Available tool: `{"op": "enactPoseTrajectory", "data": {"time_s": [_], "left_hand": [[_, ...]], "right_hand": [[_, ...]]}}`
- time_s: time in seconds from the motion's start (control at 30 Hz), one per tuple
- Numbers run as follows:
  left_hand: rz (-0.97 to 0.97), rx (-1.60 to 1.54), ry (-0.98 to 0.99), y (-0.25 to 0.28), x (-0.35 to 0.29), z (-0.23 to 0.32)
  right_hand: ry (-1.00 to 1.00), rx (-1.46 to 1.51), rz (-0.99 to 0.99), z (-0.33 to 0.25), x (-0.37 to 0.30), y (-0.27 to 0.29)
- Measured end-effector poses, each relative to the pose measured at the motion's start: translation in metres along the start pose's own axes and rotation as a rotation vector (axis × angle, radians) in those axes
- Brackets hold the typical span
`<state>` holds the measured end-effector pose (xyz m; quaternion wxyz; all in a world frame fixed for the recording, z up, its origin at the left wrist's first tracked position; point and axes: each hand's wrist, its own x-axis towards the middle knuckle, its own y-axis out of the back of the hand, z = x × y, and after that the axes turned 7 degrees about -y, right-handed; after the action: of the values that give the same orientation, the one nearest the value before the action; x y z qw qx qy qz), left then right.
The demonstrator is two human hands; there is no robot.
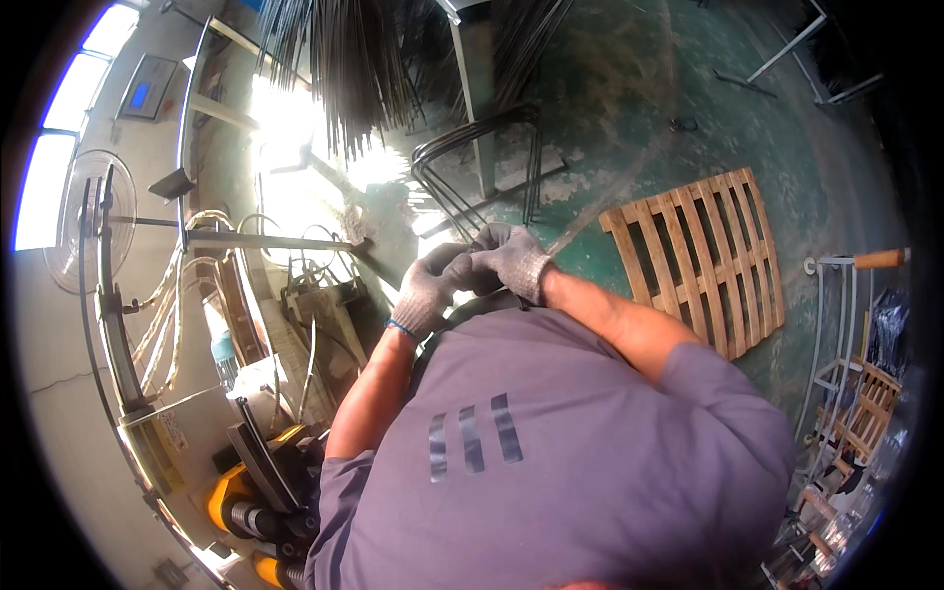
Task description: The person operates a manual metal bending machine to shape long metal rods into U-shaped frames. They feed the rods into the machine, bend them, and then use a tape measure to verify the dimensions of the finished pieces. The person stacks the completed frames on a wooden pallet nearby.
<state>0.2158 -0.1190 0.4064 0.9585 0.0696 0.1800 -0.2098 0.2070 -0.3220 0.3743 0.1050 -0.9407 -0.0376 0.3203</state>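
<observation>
An industrial workshop is shown by bundled thin dark rods [344,79], a slatted wooden pallet [726,271], a worn green floor [629,118] and yellow-and-black machinery [230,491].

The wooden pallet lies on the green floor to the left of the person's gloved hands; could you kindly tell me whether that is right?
Not quite: the head view shows the wooden pallet to the right of the person's gloved left hand and right hand. It does lie on the green floor.
</observation>
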Motion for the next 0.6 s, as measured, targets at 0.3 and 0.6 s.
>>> {"op": "enactPoseTrajectory", "data": {"time_s": [0.3, 0.6], "left_hand": [[0.109, 0.242, 0.097, 0.000, -0.005, -0.016], [0.439, 0.298, 0.271, 0.033, -0.078, -0.088]], "right_hand": [[0.081, 0.049, 0.015, -0.015, 0.019, 0.029], [0.236, 0.019, 0.337, -0.004, 0.165, 0.164]]}}
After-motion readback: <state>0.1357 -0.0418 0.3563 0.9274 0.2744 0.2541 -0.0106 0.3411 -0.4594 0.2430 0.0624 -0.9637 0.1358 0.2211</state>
